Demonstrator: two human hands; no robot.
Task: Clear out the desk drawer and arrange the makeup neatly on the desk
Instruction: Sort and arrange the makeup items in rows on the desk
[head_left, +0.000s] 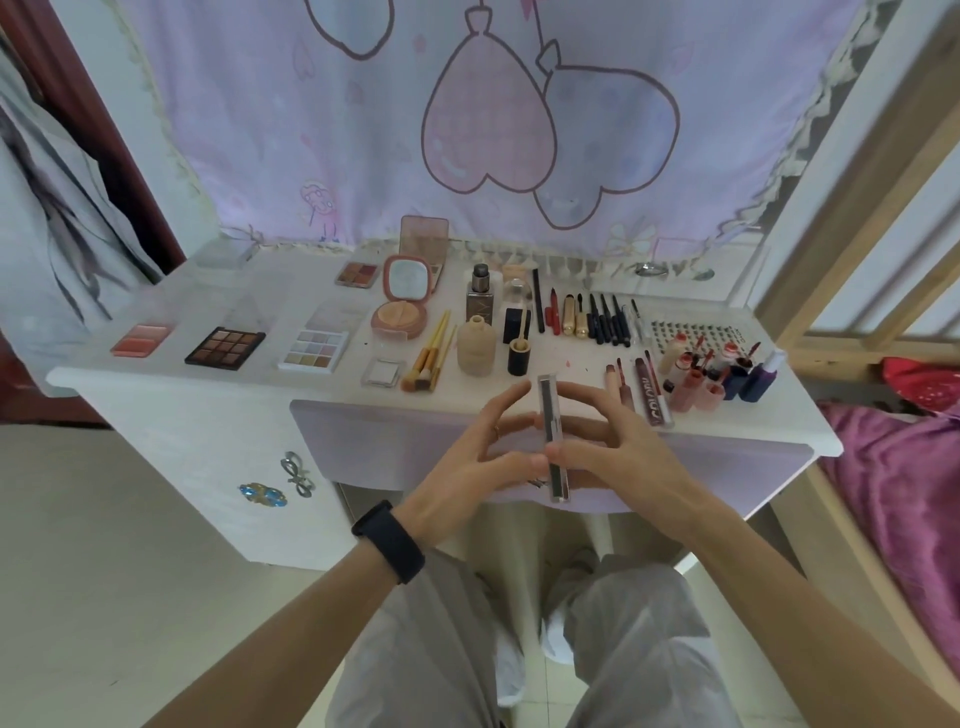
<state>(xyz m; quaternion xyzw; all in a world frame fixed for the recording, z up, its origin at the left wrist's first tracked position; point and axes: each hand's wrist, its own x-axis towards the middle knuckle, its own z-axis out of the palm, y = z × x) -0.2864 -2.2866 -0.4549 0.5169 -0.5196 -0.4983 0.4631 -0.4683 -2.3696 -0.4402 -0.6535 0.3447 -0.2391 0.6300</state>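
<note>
Desk bears open palettes; left grip and right grip pinch slim case.

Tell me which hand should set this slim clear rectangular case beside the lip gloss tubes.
Probably right: both hands pinch the slim clear rectangular case, but the right hand sits nearer the dark red lip gloss tubes; the left hand would reach across.

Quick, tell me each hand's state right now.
Left hand: pinching the slim clear makeup case.
Right hand: pinching the same case.
</note>
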